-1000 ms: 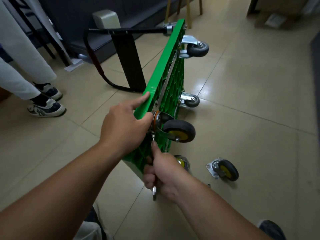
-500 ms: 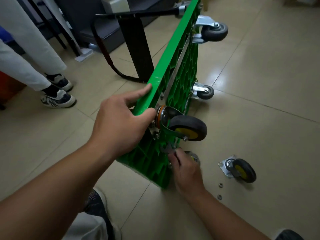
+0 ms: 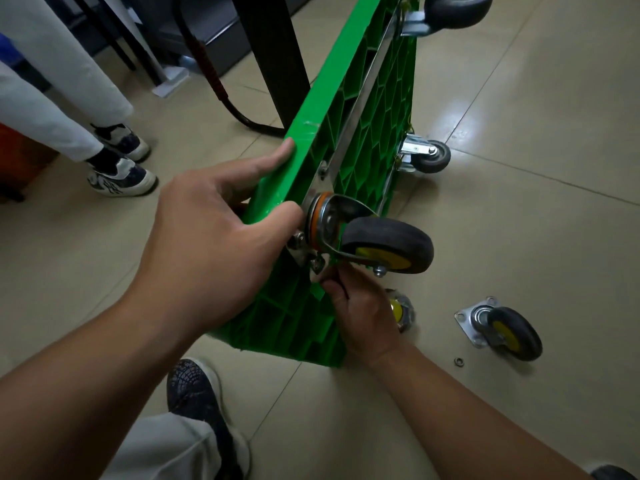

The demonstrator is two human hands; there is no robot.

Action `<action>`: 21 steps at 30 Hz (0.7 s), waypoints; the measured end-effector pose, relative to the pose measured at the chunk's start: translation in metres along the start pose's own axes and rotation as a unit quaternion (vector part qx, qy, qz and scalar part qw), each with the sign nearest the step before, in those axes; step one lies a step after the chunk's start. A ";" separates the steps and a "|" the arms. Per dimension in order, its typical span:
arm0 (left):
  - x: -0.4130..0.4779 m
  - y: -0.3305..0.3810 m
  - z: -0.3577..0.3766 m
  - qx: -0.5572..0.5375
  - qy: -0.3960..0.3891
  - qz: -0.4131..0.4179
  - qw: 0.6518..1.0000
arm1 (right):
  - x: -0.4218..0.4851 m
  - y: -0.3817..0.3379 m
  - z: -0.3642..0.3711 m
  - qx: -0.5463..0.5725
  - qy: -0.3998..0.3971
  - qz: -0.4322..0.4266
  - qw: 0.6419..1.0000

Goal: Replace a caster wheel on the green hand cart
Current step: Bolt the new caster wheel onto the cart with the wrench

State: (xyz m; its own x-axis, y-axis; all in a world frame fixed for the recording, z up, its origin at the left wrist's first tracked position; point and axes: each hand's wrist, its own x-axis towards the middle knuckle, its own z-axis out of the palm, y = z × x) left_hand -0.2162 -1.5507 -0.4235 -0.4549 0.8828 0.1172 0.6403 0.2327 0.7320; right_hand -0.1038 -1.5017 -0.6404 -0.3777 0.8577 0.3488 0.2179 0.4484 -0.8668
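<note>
The green hand cart (image 3: 367,143) stands on its side edge on the tiled floor, underside facing right. A black caster with a yellow hub (image 3: 388,244) sits on a metal plate near the cart's near end. My left hand (image 3: 214,244) grips the cart's upper edge, thumb beside that plate. My right hand (image 3: 363,313) is just below the caster, fingertips pinching a small fastener (image 3: 317,266) at the plate's lower corner. A loose caster (image 3: 509,332) lies on the floor to the right.
A washer (image 3: 459,362) lies by the loose caster. Another caster (image 3: 401,310) shows partly behind my right hand. Two grey casters (image 3: 429,155) are on the cart's far end. A person's legs and sneakers (image 3: 121,178) stand left. The cart's black handle (image 3: 207,64) lies behind.
My right hand, which held a wrench low by the cart's bottom corner, dipped toward the floor and has come up to the plate's lower corner. My left hand stays on the edge.
</note>
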 end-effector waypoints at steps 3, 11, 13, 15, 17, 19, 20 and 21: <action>0.000 0.000 0.000 -0.001 0.006 0.000 1.000 | 0.004 -0.001 -0.003 0.019 -0.028 -0.024 0.999; 0.001 -0.005 0.000 -0.005 0.010 0.012 1.000 | -0.008 -0.025 -0.024 -0.004 -0.133 0.080 0.988; 0.001 -0.005 0.001 0.000 0.011 0.022 1.000 | -0.015 -0.046 -0.026 0.024 -0.139 0.142 0.980; 0.002 -0.005 0.002 0.006 0.012 0.024 1.000 | -0.019 -0.071 -0.026 0.055 -0.141 0.202 0.968; 0.001 -0.003 0.001 0.002 0.015 0.017 1.000 | -0.015 -0.097 -0.029 0.124 -0.152 0.292 0.936; -0.001 -0.001 0.002 -0.001 0.019 0.004 1.000 | -0.004 -0.114 -0.037 0.214 -0.170 0.413 0.869; -0.004 0.001 0.002 -0.001 0.021 -0.003 1.000 | 0.002 -0.120 -0.042 0.246 -0.181 0.466 0.830; -0.005 0.002 0.002 0.001 0.022 -0.009 1.000 | 0.007 -0.126 -0.046 0.274 -0.192 0.510 0.793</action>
State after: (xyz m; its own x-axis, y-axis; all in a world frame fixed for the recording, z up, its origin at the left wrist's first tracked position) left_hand -0.2110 -1.5539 -0.4242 -0.4928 0.8597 0.1342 0.6338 0.2490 0.7323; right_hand -0.0923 -1.5403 -0.5123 -0.5250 0.5175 -0.6756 0.2022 -0.6953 -0.6897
